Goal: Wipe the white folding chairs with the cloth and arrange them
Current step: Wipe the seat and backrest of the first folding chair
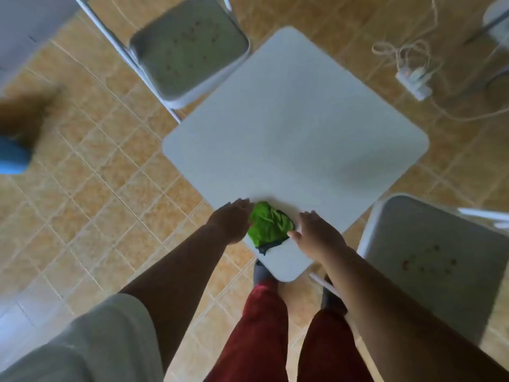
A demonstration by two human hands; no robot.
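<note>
A crumpled green cloth (pixel 268 226) lies near the front corner of a small white square table (pixel 297 128). My left hand (pixel 232 221) rests just left of the cloth, fingers apart, touching its edge. To the cloth's right hovers my right hand (pixel 316 234), fingers spread, thumb close to the cloth. Neither hand grips it. One white folding chair (pixel 190 48) stands at the table's far left corner, its seat facing up. A second white folding chair (pixel 438 260) stands at the near right, beside my right forearm, with brownish spots on its seat.
The floor is tan tile. A white power strip (pixel 413 78) with tangled cords lies on the floor at the far right. Another person's foot and blue trouser leg (pixel 16 139) show at the left edge. My legs in red trousers stand below the table's corner.
</note>
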